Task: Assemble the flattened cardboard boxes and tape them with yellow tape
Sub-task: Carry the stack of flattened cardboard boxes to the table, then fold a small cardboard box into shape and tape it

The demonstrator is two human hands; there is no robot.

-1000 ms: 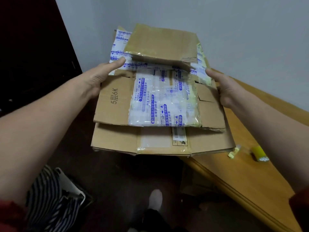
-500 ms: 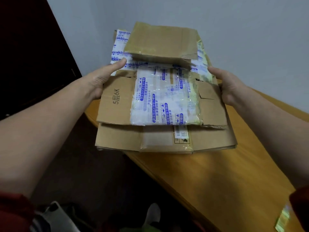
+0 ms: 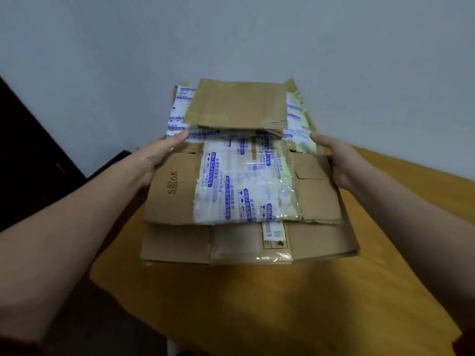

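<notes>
Cardboard, flattened and piled three deep, makes up the stack of boxes (image 3: pixel 241 191), held level over the counter (image 3: pixel 257 304) near its left edge. Whether its underside touches the wood cannot be told. The left hand (image 3: pixel 156 160) grips the stack's left side, thumb laid on top, and the right hand (image 3: pixel 339 163) clasps its right side. The step looks like setting the stack down, with no box opened yet. Next it needs lowering flat and releasing. Its long axis runs from the person toward the wall, with the smallest box (image 3: pixel 236 104) at the far end.

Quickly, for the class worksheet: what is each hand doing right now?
Left hand: grips the cardboard stack at its left edge.
Right hand: grips its right edge.
</notes>
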